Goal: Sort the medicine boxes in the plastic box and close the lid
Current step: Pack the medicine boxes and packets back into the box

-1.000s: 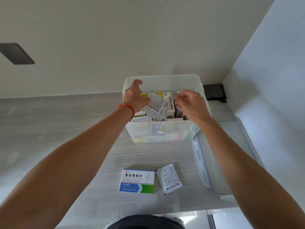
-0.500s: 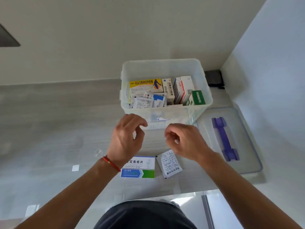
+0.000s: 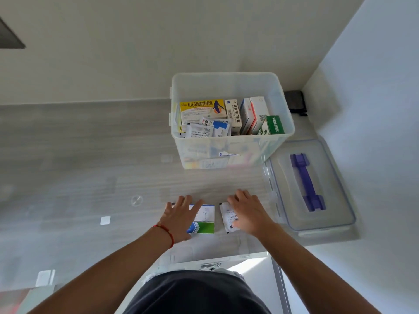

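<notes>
A clear plastic box (image 3: 229, 152) stands open on the grey table, holding several medicine boxes, among them a yellow one (image 3: 201, 108) and a green one (image 3: 274, 125). Its clear lid (image 3: 335, 200) with a purple handle lies flat to the right. Near the table's front edge lie a white, blue and green medicine box (image 3: 204, 219) and a white sachet (image 3: 227, 217). My left hand (image 3: 181, 217) rests spread over the left part of that box. My right hand (image 3: 250, 211) lies spread over the sachet's right side. Neither hand has closed around anything.
A wall runs behind the plastic box and another close on the right, beside the lid. A dark small object (image 3: 294, 103) sits in the back right corner. Small white tags (image 3: 105, 220) lie on the table to the left.
Both hands came back from inside the plastic box, down to the front of the table, and now lie flat on the loose medicine box and the sachet.
</notes>
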